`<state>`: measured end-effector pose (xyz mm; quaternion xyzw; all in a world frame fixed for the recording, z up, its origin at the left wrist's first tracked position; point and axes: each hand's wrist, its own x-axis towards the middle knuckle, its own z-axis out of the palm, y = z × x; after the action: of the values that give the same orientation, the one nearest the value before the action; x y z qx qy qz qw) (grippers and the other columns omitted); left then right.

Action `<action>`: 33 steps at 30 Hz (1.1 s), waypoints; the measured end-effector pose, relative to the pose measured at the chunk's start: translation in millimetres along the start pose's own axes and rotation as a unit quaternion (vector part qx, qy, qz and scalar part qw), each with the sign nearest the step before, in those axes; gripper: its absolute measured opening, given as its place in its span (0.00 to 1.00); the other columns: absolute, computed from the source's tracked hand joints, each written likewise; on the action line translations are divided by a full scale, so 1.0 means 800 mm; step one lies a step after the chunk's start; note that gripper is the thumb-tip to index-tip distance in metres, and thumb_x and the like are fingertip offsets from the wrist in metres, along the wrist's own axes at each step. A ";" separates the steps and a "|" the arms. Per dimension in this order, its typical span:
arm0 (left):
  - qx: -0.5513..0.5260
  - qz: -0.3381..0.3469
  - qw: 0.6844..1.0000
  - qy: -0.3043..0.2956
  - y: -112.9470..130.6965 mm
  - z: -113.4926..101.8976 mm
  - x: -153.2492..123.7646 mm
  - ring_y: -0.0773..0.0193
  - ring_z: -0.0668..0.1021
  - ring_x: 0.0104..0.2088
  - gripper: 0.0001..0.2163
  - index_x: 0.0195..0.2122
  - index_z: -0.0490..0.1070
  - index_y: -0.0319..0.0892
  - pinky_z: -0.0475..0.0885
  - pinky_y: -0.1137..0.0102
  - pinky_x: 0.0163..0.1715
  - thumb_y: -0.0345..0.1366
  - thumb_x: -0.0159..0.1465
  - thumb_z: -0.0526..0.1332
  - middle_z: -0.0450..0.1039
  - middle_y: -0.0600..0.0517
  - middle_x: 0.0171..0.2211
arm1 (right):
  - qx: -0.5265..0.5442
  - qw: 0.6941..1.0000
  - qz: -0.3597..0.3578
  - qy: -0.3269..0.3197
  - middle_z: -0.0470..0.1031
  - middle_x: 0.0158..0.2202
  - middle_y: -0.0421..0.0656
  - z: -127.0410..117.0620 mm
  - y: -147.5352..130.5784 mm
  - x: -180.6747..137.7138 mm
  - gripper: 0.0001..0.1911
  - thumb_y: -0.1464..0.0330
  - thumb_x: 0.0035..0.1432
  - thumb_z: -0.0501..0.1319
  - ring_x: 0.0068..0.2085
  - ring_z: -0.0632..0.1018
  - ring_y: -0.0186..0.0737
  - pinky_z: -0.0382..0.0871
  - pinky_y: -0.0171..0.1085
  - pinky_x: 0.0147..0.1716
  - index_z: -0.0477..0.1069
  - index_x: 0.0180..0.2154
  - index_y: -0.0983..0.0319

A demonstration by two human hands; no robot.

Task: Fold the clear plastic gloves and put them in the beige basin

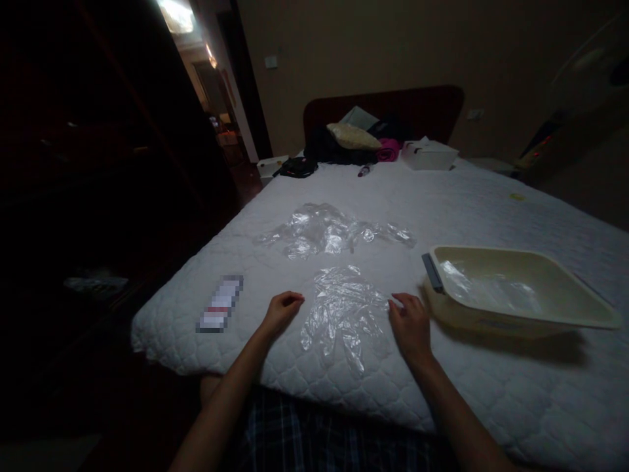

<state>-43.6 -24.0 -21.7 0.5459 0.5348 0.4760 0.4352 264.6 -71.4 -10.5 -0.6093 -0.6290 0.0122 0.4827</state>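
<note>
Hands (282, 309) (411, 324) flank clear plastic (341, 305), long axis front to back, splayed ends nearest.

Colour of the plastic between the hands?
The plastic is clear and colourless, with whitish glints; it shows in the head view, the only one.

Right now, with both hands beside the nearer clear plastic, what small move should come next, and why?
Probably smooth the nearer clear plastic outward with the left hand and right hand: it lies wrinkled between them on the white bedcover, though whether either hand grips it is unclear.
</note>
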 end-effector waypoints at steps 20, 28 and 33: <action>-0.035 0.011 0.999 0.027 -0.011 -0.002 0.011 0.63 0.75 0.32 0.08 0.28 0.74 0.38 0.69 0.69 0.36 0.35 0.48 0.64 0.75 0.49 0.29 | -0.146 0.867 -0.307 -0.365 0.71 0.31 0.47 0.091 -0.166 -0.080 0.04 0.73 0.55 0.56 0.35 0.70 0.44 0.60 0.41 0.35 0.68 0.33 0.65; -0.022 0.078 0.995 -0.059 -0.009 -0.005 0.006 0.62 0.74 0.37 0.06 0.30 0.75 0.39 0.69 0.66 0.41 0.30 0.50 0.61 0.74 0.48 0.34 | -0.088 0.892 -0.214 -0.389 0.73 0.32 0.46 0.078 -0.169 -0.065 0.08 0.74 0.55 0.54 0.36 0.72 0.42 0.60 0.38 0.38 0.70 0.35 0.64; 0.038 0.167 0.975 -0.139 -0.008 -0.009 0.002 0.61 0.71 0.43 0.09 0.30 0.76 0.42 0.67 0.63 0.44 0.27 0.51 0.58 0.71 0.47 0.39 | 0.064 0.927 -0.082 -0.362 0.75 0.36 0.45 0.070 -0.161 -0.046 0.13 0.71 0.58 0.49 0.38 0.73 0.38 0.62 0.35 0.39 0.71 0.40 0.62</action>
<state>-51.7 -22.0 -26.6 0.7043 0.3884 0.4408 0.3985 125.0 -101.0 15.9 -0.4777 -0.8062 0.2328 0.2601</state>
